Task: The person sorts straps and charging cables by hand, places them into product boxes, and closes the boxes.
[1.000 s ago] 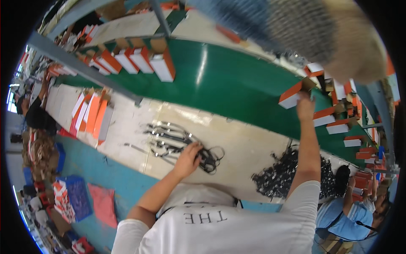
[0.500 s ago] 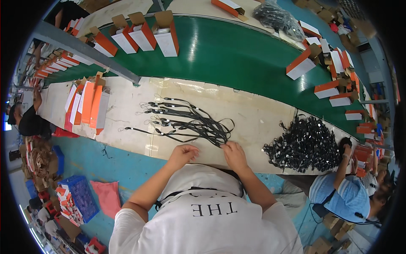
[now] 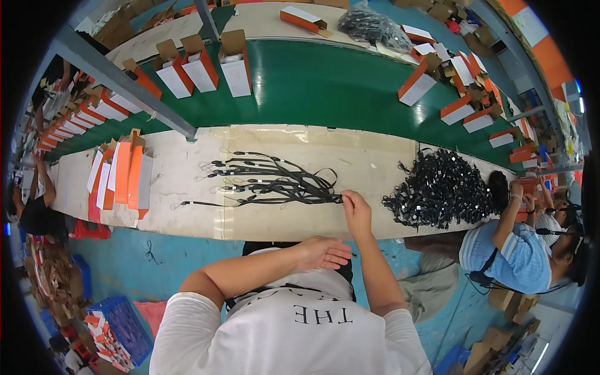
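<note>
Several black lanyards lie side by side on the pale table, their thin cord loops fanned out to the left. At their right end the straps come together in a bundle, and my right hand is closed on it. One lanyard sticks out farther left than the others. My left hand is held in front of my body, just off the table's near edge, fingers stretched out and holding nothing. To the right of my right hand is a big heap of black lanyards with small shiny parts.
Orange and white boxes stand on the table at the left. Beyond the table runs a green conveyor belt carrying more open boxes. A grey metal post slants across the far left. A co-worker in blue works at the right.
My right hand has shifted right, drawing the strap ends into a tighter, straighter bundle. My left hand has moved right and back from the table edge, its fingers now straightened.
</note>
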Available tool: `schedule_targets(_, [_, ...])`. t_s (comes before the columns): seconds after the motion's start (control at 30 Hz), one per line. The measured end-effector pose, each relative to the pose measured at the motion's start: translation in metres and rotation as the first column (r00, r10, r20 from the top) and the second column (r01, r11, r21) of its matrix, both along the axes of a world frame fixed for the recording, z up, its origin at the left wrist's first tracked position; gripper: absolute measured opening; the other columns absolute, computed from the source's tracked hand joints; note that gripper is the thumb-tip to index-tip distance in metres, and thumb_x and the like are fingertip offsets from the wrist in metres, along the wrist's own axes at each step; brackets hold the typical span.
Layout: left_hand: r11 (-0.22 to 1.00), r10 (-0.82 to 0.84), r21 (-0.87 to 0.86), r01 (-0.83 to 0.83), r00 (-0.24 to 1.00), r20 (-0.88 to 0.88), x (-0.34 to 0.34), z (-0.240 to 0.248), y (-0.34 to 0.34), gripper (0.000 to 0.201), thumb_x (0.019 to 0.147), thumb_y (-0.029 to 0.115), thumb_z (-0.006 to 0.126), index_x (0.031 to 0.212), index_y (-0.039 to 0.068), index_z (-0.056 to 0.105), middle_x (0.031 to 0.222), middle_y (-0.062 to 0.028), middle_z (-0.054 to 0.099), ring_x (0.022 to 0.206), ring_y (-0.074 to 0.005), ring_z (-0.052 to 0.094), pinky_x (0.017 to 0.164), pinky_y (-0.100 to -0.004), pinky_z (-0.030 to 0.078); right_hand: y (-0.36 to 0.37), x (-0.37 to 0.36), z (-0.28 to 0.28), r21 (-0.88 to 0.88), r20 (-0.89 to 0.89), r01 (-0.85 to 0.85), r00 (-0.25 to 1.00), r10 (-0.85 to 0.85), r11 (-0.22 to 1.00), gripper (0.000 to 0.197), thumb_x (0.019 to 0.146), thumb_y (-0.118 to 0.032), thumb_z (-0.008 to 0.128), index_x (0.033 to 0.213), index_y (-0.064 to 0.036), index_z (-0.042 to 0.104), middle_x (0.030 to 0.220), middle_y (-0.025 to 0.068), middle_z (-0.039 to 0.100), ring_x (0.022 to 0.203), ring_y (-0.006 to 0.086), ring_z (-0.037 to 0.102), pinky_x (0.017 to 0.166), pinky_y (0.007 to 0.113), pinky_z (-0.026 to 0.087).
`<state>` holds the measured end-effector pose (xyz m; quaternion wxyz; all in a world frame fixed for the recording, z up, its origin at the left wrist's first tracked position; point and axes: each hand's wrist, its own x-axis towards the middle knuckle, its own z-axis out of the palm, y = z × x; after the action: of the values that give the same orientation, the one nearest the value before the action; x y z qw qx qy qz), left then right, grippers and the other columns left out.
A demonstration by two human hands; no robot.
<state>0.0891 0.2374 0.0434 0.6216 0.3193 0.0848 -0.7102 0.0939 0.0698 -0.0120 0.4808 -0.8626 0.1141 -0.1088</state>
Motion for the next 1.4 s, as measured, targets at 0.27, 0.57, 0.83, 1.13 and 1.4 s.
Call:
schedule_targets(0.27, [0.988,0.151,0.049,-0.149,0.988,-0.033,0.003,0.002,-0.008,0.048,0.094,0.037,0.033,0.122,-0.001,0.044,0.113,-0.0135,0.055,0.101,-0.0233,0.055,0.089,-0.0351,0.043,-0.02,-0.019,0.035,-0.092,0.112,-0.014,0.993,0.025,0.996,0.014,0.08,-0.004,0.056,0.094,-0.0024,0.059,0.085,0.0116,0.06,0.076,0.0262,0.058,0.068,0.031,0.047])
schedule_targets(0.57, [0.71,0.698,-0.003,-0.705,0.703,-0.134,0.053,-0.02,-0.025,0.03,0.094,0.027,0.034,0.105,0.003,0.05,0.087,-0.0062,0.056,0.079,-0.0201,0.055,0.081,-0.0369,0.044,-0.067,-0.088,0.142,0.28,-0.162,-0.744,0.586,0.794,0.606,0.01,0.08,0.003,0.054,0.086,-0.0037,0.058,0.085,0.0091,0.057,0.079,0.0239,0.057,0.069,0.031,0.047])
schedule_targets(0.83, [0.912,-0.199,-0.002,0.411,0.444,0.874,0.021,0.044,-0.079,0.024,0.092,0.017,0.037,0.09,0.005,0.058,0.076,-0.0009,0.051,0.068,-0.0121,0.047,0.066,-0.0257,0.04,-0.173,-0.061,0.074,0.774,-0.048,-0.067,0.985,0.163,0.63,0.007,0.083,-0.004,0.056,0.089,-0.0034,0.055,0.081,0.0028,0.054,0.071,0.0135,0.057,0.068,0.026,0.047])
schedule_targets(1.13, [0.967,-0.117,0.239,-0.089,0.678,0.726,0.026,0.023,-0.104,0.023,0.094,0.02,0.038,0.09,0.004,0.054,0.071,-0.0004,0.052,0.063,-0.0106,0.047,0.059,-0.0241,0.039,-0.218,-0.028,-0.027,-0.644,-0.043,0.168,0.966,-0.254,0.747,0.026,0.076,-0.021,0.065,0.094,-0.0054,0.054,0.087,0.0107,0.056,0.086,0.0293,0.053,0.069,0.039,0.046])
schedule_targets(1.4, [0.932,0.201,0.111,-0.346,0.744,0.637,0.046,0.018,-0.132,0.024,0.095,0.019,0.036,0.094,0.003,0.053,0.077,-0.003,0.056,0.057,-0.0079,0.044,0.048,-0.0203,0.034,-0.203,-0.023,-0.013,-0.646,-0.183,0.072,0.952,-0.245,0.76,0.017,0.076,-0.017,0.064,0.086,-0.0051,0.057,0.083,0.013,0.062,0.076,0.0308,0.058,0.068,0.04,0.047])
